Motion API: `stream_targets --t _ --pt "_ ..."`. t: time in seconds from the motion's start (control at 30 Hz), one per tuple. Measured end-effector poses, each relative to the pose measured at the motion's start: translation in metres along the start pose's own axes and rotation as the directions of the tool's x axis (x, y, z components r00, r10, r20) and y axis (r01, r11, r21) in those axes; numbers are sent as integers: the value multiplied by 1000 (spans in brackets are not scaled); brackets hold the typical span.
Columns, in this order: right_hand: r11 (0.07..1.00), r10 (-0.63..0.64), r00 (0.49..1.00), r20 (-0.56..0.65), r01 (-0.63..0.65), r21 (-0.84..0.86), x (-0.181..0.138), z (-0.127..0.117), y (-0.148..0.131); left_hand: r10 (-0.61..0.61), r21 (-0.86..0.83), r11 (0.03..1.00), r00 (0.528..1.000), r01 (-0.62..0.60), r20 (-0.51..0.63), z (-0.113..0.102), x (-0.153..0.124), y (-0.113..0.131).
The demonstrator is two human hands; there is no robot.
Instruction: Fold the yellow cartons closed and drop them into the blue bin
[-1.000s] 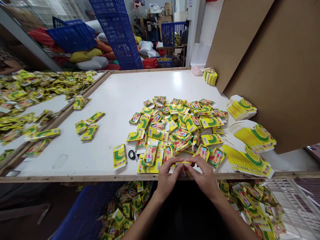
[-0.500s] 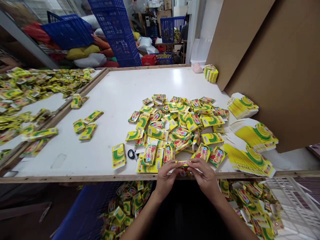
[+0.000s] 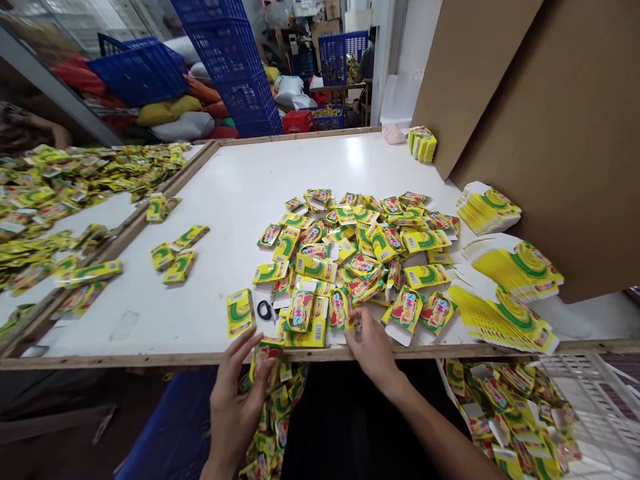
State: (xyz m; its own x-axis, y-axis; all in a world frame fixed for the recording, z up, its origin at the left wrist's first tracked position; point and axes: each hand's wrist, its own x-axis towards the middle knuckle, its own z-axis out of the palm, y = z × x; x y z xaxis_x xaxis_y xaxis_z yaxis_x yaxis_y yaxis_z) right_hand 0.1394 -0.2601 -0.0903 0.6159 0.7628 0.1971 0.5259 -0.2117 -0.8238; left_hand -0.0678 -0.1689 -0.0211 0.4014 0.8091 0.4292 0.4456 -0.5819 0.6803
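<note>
My left hand (image 3: 236, 393) is over the table's front edge, above a basket of packs. Between its thumb and fingers is a small yellow and green printed carton (image 3: 269, 352), slightly blurred. My right hand (image 3: 373, 347) reaches over the front edge of the table, thumb and fingers apart, the fingertips at the right side of an upright-facing small carton (image 3: 341, 309) lying at the front of the pile. Beside the pile lie black-handled scissors (image 3: 265, 309), their blades partly covered. A single carton (image 3: 240, 313) lies to the left of them.
A heap of filled cartons (image 3: 360, 260) covers the middle of the white table (image 3: 250, 173). Fanned stacks of flat cartons (image 3: 500, 320) lie at right by a cardboard sheet (image 3: 560, 147). Below the edge are a blue basket (image 3: 165, 420) and a white crate (image 3: 595, 400). Another person's arm (image 3: 47, 127) shows far left.
My hands, together on one carton before, have parted. The left has moved left and down past the table edge with a carton; the right has come to a carton at the pile's front.
</note>
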Motion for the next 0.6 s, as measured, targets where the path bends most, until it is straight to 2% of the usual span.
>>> stream_targets --t 0.03,0.1,0.17,0.23,0.27,0.33,0.4,0.43,0.5,0.6 --pt "1000 -23 999 -29 23 -22 2 -5 -3 60 63 996 998 -59 -6 -2 4 2" --pt "993 -100 993 -61 95 -73 6 -22 -9 201 106 973 978 -206 61 11 11 9" --pt "972 -214 977 -9 212 -99 13 -42 -17 312 34 945 929 -325 196 40 18 15" --pt "951 -294 954 56 298 -85 19 -56 -24 357 -104 934 880 -342 312 75 23 21" --pt "948 -308 949 62 312 -61 21 -60 -25 346 -184 936 872 -299 345 91 24 22" --pt "959 -284 959 -17 284 13 20 -62 -24 249 -348 930 903 -122 351 115 22 24" --pt "967 -217 964 -152 233 101 14 -59 -16 92 -515 852 938 100 334 126 16 24" --pt "966 -184 964 -191 213 144 10 -56 -11 29 -580 793 941 184 337 127 12 24" --pt "960 -133 975 -178 171 221 -1 -50 1 -44 -651 709 937 273 345 125 5 24" --pt "950 -62 993 -100 89 299 -14 -42 13 -42 -621 731 927 283 373 119 5 25"
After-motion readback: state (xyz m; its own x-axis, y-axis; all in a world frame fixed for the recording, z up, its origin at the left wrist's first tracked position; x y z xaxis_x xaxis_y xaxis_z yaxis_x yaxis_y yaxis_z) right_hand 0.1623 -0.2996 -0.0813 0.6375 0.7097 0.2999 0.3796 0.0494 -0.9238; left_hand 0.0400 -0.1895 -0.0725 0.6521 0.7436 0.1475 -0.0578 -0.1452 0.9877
